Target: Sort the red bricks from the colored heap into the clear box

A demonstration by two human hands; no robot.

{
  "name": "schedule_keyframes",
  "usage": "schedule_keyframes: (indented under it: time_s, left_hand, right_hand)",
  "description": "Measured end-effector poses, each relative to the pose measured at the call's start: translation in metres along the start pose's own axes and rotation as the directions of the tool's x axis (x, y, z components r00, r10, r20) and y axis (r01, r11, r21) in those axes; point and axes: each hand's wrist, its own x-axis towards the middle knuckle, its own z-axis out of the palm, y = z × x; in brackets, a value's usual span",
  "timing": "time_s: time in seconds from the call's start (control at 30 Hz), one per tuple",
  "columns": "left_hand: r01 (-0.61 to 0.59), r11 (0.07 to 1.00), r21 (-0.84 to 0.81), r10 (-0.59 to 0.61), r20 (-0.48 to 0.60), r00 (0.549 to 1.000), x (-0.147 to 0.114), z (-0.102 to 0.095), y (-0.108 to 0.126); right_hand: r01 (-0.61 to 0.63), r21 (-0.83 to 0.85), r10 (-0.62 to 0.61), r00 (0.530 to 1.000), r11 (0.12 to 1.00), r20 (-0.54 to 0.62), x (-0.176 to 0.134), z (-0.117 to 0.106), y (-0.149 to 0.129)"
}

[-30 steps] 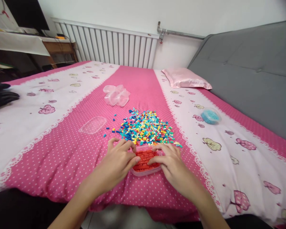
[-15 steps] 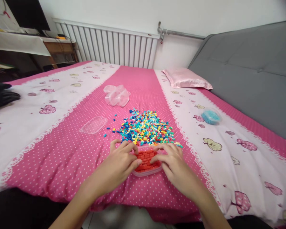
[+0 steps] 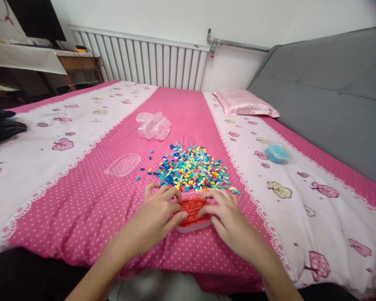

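A clear plastic container (image 3: 192, 229) stands near the front of the bed, filled with small red building bricks (image 3: 191, 211) lying in rows. At its left side my left hand (image 3: 159, 211) has its fingers bent and apart, the thumb tip over the red bricks. From the right, my right hand (image 3: 225, 209) reaches over the rim with spread, curved fingers, its index finger touching the bricks. Neither hand visibly lifts anything. Just behind the container lies a heap of mixed-colour bricks (image 3: 197, 167), mainly blue, yellow, teal and white.
A clear lid (image 3: 123, 164) lies left of the heap. Farther back are stacked clear containers (image 3: 154, 126). A container of light blue bricks (image 3: 278, 154) stands at the right. Also on the bed are a pink pillow (image 3: 246, 103) and a black glove (image 3: 4, 125).
Both hands stay around the container. The right fingers have shifted very slightly over the red bricks, and the rows show a little more plainly.
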Motion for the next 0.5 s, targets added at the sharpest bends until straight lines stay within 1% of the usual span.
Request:
schedule_keyframes:
  time_s: [0.3,0.5]
  left_hand:
    - [-0.006,1.000,0.013,0.006,-0.025,1.000,-0.0015,0.0015,-0.0010]
    - [-0.007,1.000,-0.024,0.007,0.007,1.000,-0.0015,0.0001,0.0009]
  right_hand:
    - [-0.005,0.048,0.005,1.000,0.999,0.001,0.0008,0.0015,0.0014]
    - [0.003,0.065,-0.005,1.000,0.998,0.020,0.0003,-0.0017,0.0009]
